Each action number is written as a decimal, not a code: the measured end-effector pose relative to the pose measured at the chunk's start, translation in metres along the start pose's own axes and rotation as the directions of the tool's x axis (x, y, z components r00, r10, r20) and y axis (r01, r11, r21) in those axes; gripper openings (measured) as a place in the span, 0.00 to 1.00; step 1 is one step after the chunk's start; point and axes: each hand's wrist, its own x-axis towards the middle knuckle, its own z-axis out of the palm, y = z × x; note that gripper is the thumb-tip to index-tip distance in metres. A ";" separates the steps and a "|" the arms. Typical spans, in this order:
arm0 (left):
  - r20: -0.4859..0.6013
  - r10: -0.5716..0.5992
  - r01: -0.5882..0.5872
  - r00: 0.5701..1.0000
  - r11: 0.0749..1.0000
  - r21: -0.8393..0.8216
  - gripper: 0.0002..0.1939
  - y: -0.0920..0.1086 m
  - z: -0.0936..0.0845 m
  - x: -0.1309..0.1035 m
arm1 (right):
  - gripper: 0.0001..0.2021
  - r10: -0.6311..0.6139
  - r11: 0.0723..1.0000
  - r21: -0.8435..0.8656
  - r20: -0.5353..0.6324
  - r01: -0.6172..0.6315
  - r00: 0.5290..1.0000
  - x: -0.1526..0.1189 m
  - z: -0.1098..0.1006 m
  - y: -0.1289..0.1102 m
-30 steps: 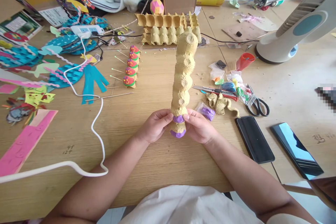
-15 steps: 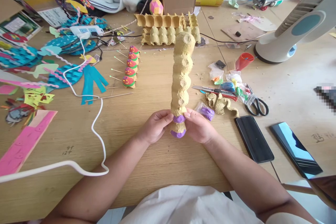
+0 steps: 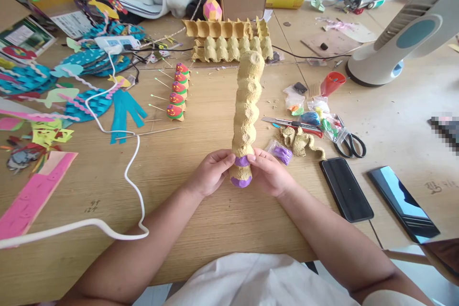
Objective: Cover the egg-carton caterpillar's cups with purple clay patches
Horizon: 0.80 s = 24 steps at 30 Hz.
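Observation:
A long strip of egg carton cups [image 3: 245,105] points away from me, held near its close end between both hands. Purple clay covers the nearest tip and forms a band a little farther up. My left hand [image 3: 214,172] pinches the strip's left edge by that band, thumb on top. On the opposite edge my right hand [image 3: 269,171] grips it, with the thumb at the purple band. Just beyond the right hand lies a small bag of purple clay [image 3: 281,153]. Torn carton scraps [image 3: 300,142] and a utility knife [image 3: 292,125] rest behind it.
A painted carton caterpillar [image 3: 178,91] with pins stands left of centre. Farther back are more egg carton pieces [image 3: 218,50]. Scissors [image 3: 349,144], clay bags, a red cup [image 3: 333,83] and two phones [image 3: 346,189] lie right. A white cable [image 3: 133,165] crosses the left side.
The strip's far end has dipped slightly toward me, and the strip has shifted a little left. Both hands keep their hold near the purple band.

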 end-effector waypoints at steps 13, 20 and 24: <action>-0.003 -0.031 0.031 1.000 0.996 -0.086 0.14 -0.003 -0.005 -0.001 | 0.19 0.019 1.000 0.015 0.051 -0.020 0.999 0.002 -0.001 -0.001; -0.014 -0.039 0.038 0.999 0.995 -0.093 0.14 -0.003 -0.004 -0.001 | 0.16 0.028 0.999 0.017 -0.003 -0.028 1.000 0.002 -0.003 0.000; -0.025 -0.038 0.036 0.999 0.997 -0.072 0.15 -0.001 -0.003 -0.001 | 0.15 0.006 1.000 0.015 -0.035 -0.006 0.999 0.002 -0.001 0.001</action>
